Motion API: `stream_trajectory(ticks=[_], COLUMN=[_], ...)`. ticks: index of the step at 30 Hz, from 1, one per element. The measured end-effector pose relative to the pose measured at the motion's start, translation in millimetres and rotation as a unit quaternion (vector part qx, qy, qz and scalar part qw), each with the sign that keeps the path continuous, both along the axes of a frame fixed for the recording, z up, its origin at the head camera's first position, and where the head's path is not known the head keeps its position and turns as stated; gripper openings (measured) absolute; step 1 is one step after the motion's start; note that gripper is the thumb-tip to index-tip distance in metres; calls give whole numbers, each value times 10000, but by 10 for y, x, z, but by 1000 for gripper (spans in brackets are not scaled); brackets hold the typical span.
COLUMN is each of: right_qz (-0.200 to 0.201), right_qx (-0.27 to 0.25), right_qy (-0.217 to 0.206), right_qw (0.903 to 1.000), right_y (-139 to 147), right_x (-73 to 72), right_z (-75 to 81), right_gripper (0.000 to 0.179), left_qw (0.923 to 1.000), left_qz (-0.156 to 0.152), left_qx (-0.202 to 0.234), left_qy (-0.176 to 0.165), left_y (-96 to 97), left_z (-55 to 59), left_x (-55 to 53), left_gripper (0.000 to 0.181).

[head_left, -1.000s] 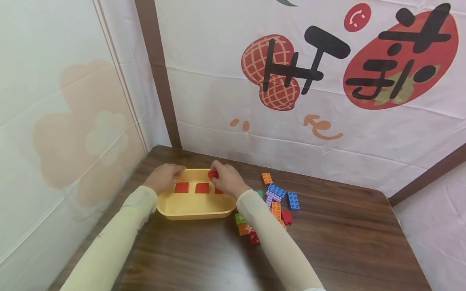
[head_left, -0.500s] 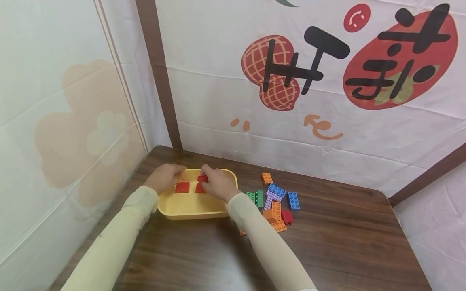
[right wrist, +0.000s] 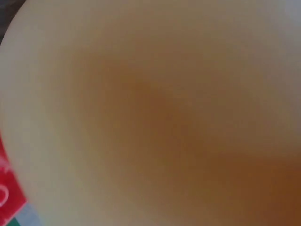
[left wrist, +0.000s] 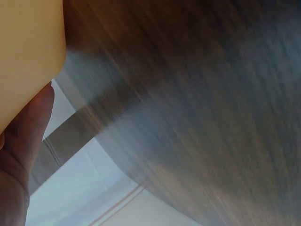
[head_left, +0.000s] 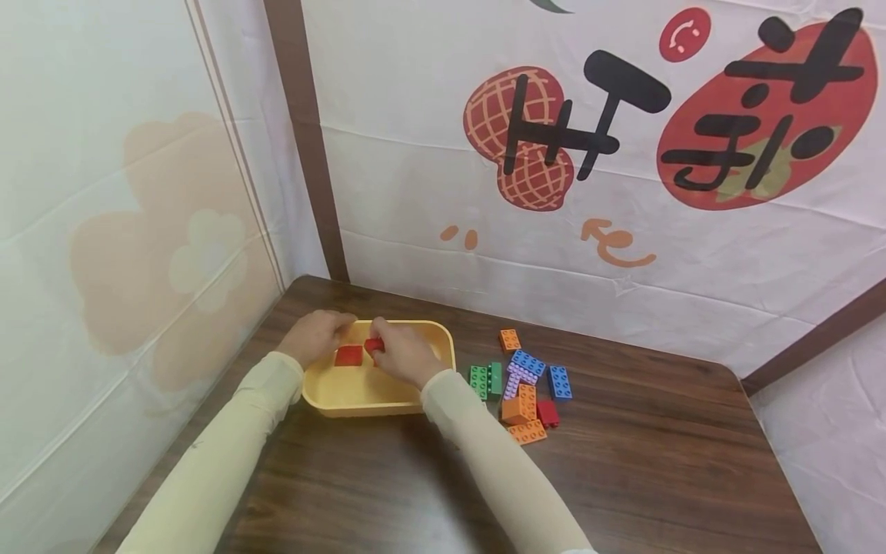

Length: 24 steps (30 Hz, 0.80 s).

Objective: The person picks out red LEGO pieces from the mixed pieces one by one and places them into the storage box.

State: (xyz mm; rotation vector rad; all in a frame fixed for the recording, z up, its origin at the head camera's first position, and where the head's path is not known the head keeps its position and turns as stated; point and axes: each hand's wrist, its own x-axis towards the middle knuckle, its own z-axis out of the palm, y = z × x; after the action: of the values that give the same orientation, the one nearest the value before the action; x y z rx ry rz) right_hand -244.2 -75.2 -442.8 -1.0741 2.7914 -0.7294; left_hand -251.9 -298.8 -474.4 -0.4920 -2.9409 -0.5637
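Note:
A yellow oval tray [head_left: 367,395] stands at the table's back left. My left hand [head_left: 311,337] holds it by the far left rim. In the left wrist view, that hand's finger [left wrist: 35,122] lies along the tray's outer wall [left wrist: 28,52]. My right hand [head_left: 410,356] is over the tray and pinches a red brick [head_left: 374,345]. Just left of it, a flat red piece [head_left: 348,355] lies on the tray floor. The right hand hides part of the floor to its right. Blurred yellow tray wall [right wrist: 141,113] fills most of the right wrist view.
Right of the tray lie loose building bricks: green [head_left: 477,381], orange [head_left: 528,432], blue [head_left: 560,382], purple [head_left: 512,381] and red [head_left: 548,413]. A single orange brick [head_left: 509,339] lies farther back. Fabric walls [head_left: 401,185] border the table [head_left: 657,462] behind and at the left.
My right hand has moved left across the tray with the red brick, uncovering the tray's right end and the green bricks. The left hand has stayed on the rim.

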Motion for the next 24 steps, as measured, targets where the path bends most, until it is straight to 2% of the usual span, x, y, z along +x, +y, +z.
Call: stream_trajectory(ticks=[7, 12, 20, 24], right_qz=[7, 119, 283, 358], right_qx=[284, 240, 271, 247], right_qy=[278, 162, -167, -144], right_qw=[9992, 9995, 9991, 9990], right_y=[-123, -175, -251, -303], right_x=[23, 46, 64, 79], right_z=[-11, -28, -122, -156], right_gripper=[21, 22, 25, 24], left_qw=[10000, 9999, 10000, 10000], left_qz=[6, 83, -5, 31], left_qx=[29, 85, 38, 43], left_qy=[67, -7, 32, -23], left_y=[-7, 4, -9, 3], left_z=[-13, 5, 20, 24], left_x=[-7, 3, 11, 25], left_gripper=[37, 40, 44, 44])
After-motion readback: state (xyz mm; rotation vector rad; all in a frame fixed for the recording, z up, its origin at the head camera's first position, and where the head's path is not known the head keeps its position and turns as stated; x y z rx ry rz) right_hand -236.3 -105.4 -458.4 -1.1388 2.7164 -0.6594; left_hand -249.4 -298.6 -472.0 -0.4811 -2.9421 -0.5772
